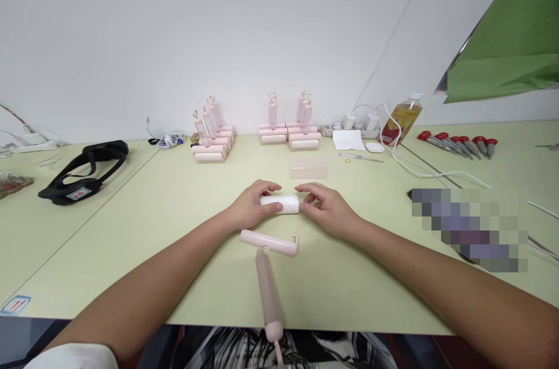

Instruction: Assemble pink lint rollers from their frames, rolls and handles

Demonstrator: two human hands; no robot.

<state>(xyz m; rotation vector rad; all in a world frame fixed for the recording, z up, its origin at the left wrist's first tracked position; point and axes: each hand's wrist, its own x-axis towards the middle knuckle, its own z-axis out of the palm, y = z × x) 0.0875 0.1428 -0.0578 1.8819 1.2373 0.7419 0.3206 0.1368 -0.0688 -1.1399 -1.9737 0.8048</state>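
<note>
My left hand (pixel 253 205) grips a white lint roller roll (pixel 288 204) lying crosswise on the table, thumb along its near side and fingers behind it. My right hand (pixel 327 209) is at the roll's right end, fingers curved and apart; whether a fingertip touches the end I cannot tell. Just in front of the roll lies a pale pink roller frame (pixel 269 242) with a small upright tab at its right end. A pink handle (pixel 267 293) with a translucent shaft reaches toward the table's near edge. Beyond my hands rests a translucent pink cover (pixel 308 169).
Several assembled pink lint rollers (pixel 212 145) and more rollers (pixel 304 139) stand along the wall. A black head strap (pixel 82 174) lies left. At right are a drink bottle (pixel 400 119), white cables (pixel 419 174), tweezers (pixel 360 157), red-capped markers (pixel 458 145) and a blurred-out object (pixel 471 232).
</note>
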